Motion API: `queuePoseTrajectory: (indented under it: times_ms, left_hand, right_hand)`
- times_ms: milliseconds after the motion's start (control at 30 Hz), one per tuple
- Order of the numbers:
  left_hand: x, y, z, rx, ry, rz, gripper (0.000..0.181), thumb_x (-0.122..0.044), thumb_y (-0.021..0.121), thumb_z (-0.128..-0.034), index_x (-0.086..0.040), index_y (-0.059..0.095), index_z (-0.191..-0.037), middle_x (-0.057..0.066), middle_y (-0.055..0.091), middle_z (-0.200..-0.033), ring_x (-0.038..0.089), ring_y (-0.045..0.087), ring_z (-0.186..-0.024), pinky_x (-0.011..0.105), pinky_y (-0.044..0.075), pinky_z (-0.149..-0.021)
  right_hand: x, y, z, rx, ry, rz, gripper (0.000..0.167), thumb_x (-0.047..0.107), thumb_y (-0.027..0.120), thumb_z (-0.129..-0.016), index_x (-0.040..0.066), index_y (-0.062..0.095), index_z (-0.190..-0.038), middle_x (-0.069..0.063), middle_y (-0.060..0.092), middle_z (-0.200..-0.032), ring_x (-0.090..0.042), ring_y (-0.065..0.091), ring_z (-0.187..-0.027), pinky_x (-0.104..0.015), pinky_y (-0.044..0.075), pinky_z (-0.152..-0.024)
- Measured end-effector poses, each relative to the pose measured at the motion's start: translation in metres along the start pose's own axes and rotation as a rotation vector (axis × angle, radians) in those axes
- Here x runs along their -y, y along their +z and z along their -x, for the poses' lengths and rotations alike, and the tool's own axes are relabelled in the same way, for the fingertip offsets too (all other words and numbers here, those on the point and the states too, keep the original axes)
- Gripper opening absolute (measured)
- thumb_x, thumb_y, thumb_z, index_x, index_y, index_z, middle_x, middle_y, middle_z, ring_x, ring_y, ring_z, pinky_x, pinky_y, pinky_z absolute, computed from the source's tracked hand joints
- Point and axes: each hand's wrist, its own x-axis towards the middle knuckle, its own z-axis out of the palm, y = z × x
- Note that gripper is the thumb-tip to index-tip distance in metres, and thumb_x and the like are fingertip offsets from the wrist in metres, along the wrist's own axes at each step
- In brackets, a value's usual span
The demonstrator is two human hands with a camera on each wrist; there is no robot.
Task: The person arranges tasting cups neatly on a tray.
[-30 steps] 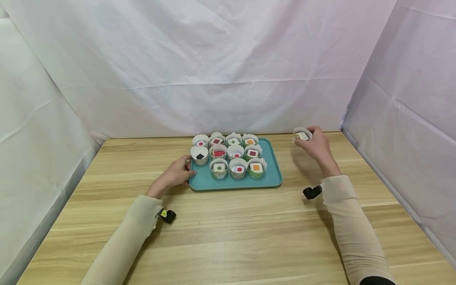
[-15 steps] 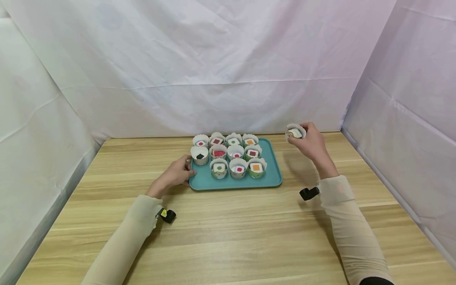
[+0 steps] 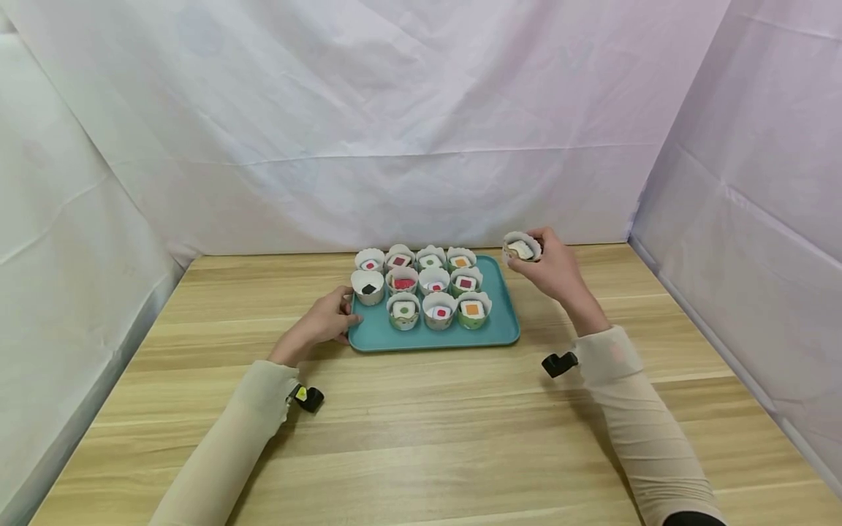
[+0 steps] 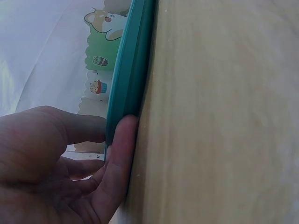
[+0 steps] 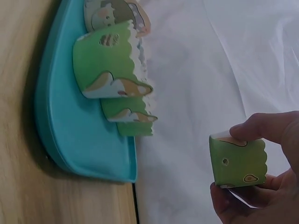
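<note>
In the head view my right hand [image 3: 555,269] holds a scalloped paper baking cup [image 3: 522,248] with a white piece inside, raised just beyond the tray's right edge. The right wrist view shows this cup's green printed side [image 5: 238,161], pinched between thumb and fingers. My left hand [image 3: 324,318] grips the left edge of a teal tray [image 3: 381,338], thumb over the rim and fingers against its outer side [image 4: 133,70]. Several more paper cups stand in rows on the tray, among them one with an orange square [image 3: 471,310] and one with a black piece [image 3: 368,288].
A wood-grain table [image 3: 421,431] lies under the tray. White cloth [image 3: 395,146] hangs behind the table and along both sides. Small black wrist cameras [image 3: 559,364] stick out from both sleeves.
My right hand has carried its paper cup leftward through the air toward the tray. The left hand, the tray and the cups standing on it have stayed in place.
</note>
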Motion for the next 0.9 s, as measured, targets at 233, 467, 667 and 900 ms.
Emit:
queuePoseTrajectory:
  times_ms: [233,467,667,900]
  left_hand:
    - [0.000,-0.001,0.000,0.003,0.003,0.026,0.061,-0.007,0.055,-0.1031,0.003,0.029,-0.157,0.017,0.047,-0.108,0.020,0.055,-0.082,0.034,0.067,-0.066]
    - [0.001,-0.002,-0.001,0.013,-0.020,0.028,0.059,-0.009,0.043,-0.1049,0.002,0.025,-0.160,0.027,0.051,-0.129,0.024,0.058,-0.087,0.035,0.067,-0.067]
    - [0.004,-0.003,-0.002,0.021,-0.024,0.032,0.058,-0.010,0.042,-0.1058,0.002,0.024,-0.160,0.029,0.049,-0.133,0.026,0.061,-0.091,0.034,0.067,-0.067]
    - [0.003,-0.003,-0.002,0.029,-0.024,0.038,0.058,-0.010,0.042,-0.1067,0.002,0.023,-0.160,0.029,0.048,-0.134,0.027,0.061,-0.092,0.034,0.067,-0.067]
  right_hand:
    - [0.004,0.015,0.000,0.054,-0.034,0.008,0.065,0.032,0.071,-0.096,-0.001,0.043,-0.145,-0.023,0.057,-0.136,-0.037,0.061,-0.112,-0.046,0.058,-0.088]
    - [0.009,0.025,0.002,0.084,-0.053,-0.005,0.064,0.029,0.072,-0.096,0.001,0.043,-0.145,-0.021,0.057,-0.134,-0.035,0.062,-0.110,-0.045,0.059,-0.085]
    - [0.017,0.038,0.005,0.110,-0.095,-0.006,0.062,0.024,0.075,-0.094,0.000,0.046,-0.143,-0.021,0.059,-0.133,-0.035,0.061,-0.111,-0.047,0.058,-0.087]
    - [0.031,0.055,0.010,0.139,-0.126,0.024,0.067,0.026,0.076,-0.093,0.000,0.046,-0.146,-0.022,0.059,-0.137,-0.037,0.062,-0.112,-0.052,0.058,-0.089]
